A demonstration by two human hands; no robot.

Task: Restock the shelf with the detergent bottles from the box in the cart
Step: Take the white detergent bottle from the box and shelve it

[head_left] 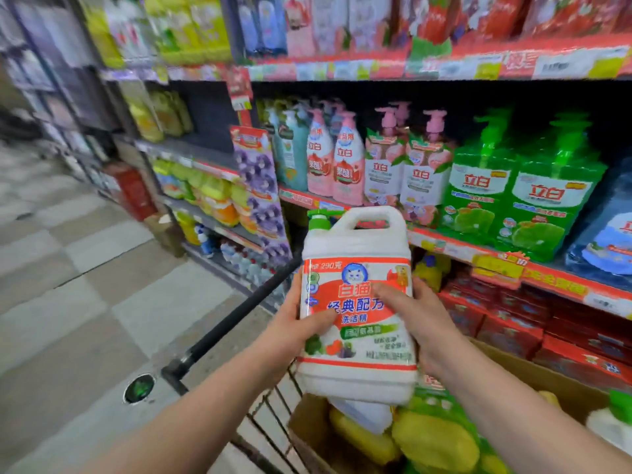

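I hold a large white detergent jug [357,268] upright in front of me, above the cart. It has a red and white label, a carry handle and a green pump cap. My left hand [297,326] grips its left side and my right hand [420,313] grips its right side, thumb across the label. Below it the cardboard box [533,374] in the wire cart [270,419] holds more white jugs and yellow-green refill packs [434,439]. The shelf [478,251] ahead carries pink, white and green pump bottles.
The cart's black handle bar [236,319] slants from lower left toward the shelf. Red boxes [547,330] fill the lower shelf on the right. A purple hanging display strip [261,196] divides the shelving bays. Tiled aisle floor [85,268] stretches to the left.
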